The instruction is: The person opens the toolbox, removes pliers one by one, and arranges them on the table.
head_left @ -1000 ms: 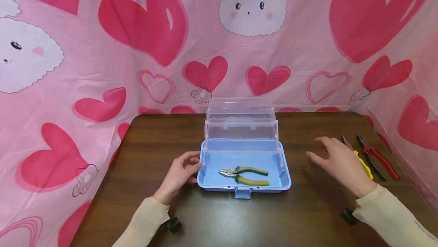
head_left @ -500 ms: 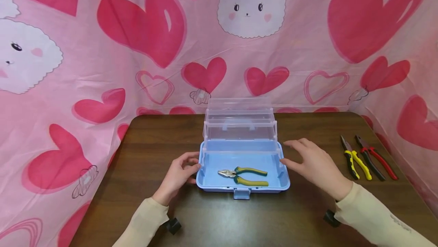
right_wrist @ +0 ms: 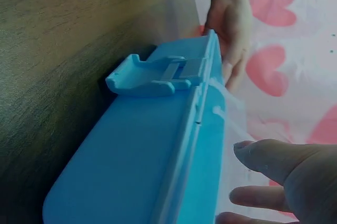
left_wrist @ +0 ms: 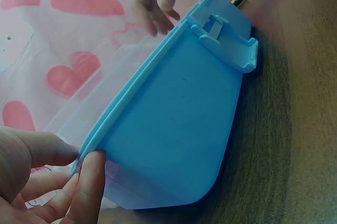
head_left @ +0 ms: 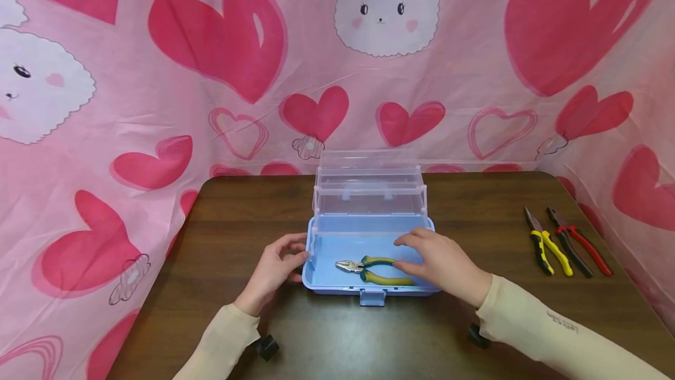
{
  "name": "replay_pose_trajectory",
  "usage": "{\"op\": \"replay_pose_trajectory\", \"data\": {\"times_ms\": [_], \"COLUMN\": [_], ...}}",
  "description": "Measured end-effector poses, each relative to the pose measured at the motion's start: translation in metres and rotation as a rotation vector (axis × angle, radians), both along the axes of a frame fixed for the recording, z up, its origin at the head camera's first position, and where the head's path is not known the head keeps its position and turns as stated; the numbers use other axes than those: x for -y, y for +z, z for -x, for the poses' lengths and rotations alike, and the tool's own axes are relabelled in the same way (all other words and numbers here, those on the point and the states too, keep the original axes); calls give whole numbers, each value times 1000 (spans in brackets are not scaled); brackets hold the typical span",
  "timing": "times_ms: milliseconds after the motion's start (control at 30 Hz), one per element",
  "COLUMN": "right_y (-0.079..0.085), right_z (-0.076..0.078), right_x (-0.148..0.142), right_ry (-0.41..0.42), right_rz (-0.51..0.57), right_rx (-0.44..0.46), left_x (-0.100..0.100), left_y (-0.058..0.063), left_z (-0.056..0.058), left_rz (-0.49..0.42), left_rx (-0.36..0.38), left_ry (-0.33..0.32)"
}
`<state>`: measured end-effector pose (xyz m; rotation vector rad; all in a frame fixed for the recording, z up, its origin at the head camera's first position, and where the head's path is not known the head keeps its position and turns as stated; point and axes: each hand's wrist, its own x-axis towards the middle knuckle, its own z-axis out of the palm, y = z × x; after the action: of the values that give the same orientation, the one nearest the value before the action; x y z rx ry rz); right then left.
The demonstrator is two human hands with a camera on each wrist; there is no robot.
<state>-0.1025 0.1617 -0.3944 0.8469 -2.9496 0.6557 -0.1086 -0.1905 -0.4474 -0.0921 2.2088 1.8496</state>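
A light blue toolbox [head_left: 334, 291] stands open on the table, its clear tiered trays [head_left: 369, 201] raised at the back. In its base lie combination pliers [head_left: 387, 280] with green-and-yellow handles, jaws toward the left. My left hand [head_left: 270, 266] grips the left rim of the box; the left wrist view shows the thumb and fingers [left_wrist: 90, 182] pinching that edge. Over the right side of the box is my right hand [head_left: 445, 260], fingers apart and relaxed, just above the plier handles, partly covering them. In the right wrist view nothing sits between its thumb [right_wrist: 274, 155] and fingers.
At the table's right lie long-nose pliers [head_left: 548, 245] with yellow-and-black handles, beside pliers [head_left: 580, 245] with red-and-black handles. The box's front latch [head_left: 372, 297] hangs down. A pink heart-print cloth [head_left: 464, 64] hangs behind the dark wooden table [head_left: 237, 210].
My right hand has moved left, from beside the pliers on the right to over the toolbox. The left hand has stayed at the box's left rim.
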Motion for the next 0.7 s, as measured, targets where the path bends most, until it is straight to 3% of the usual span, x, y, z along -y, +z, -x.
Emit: {"op": "replay_pose_trajectory", "data": {"times_ms": [333,700], "right_y": [-9,-24], "right_z": [13,19], "right_x": [23,40], "right_ry": [131,144], "right_rz": [-70,-185], "right_rx": [73,181], "left_x": [-1,-2], "left_y": [1,1], "left_z": [0,0], "left_rz": [10,5], "left_rx": [1,4], "left_ry": [5,10]}}
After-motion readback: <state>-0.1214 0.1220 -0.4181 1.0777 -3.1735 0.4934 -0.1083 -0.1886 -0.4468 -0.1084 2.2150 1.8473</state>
